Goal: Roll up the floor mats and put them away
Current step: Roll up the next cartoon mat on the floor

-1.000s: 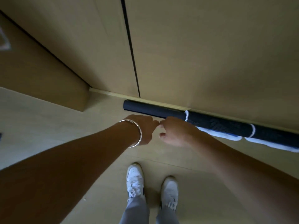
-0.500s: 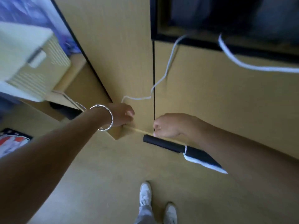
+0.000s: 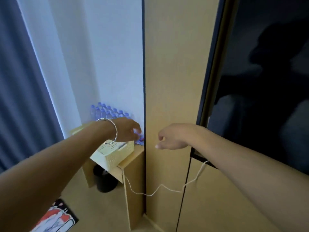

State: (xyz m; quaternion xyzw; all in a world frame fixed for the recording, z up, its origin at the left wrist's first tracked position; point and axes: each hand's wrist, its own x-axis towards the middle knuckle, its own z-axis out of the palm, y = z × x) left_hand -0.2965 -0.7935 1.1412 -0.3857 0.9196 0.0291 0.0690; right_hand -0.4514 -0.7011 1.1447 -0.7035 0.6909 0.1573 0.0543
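A tall wooden cabinet (image 3: 168,81) stands behind both hands. Below the left fingers (image 3: 136,131), loosely spread and empty, sits a cream basket (image 3: 113,154). Right fingers (image 3: 158,145) curl loosely, empty. No rolled mat shows; a printed floor mat (image 3: 55,218) lies far below.

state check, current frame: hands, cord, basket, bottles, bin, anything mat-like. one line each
left hand: empty, fingers loosely curled, bracelet on wrist
right hand: empty, half open
white cord: slack, hanging across the cabinet front
cream basket: upright on the side unit
water bottles: upright, packed together, caps on
black bin: upright under the unit
printed mat: flat on the floor, not rolled
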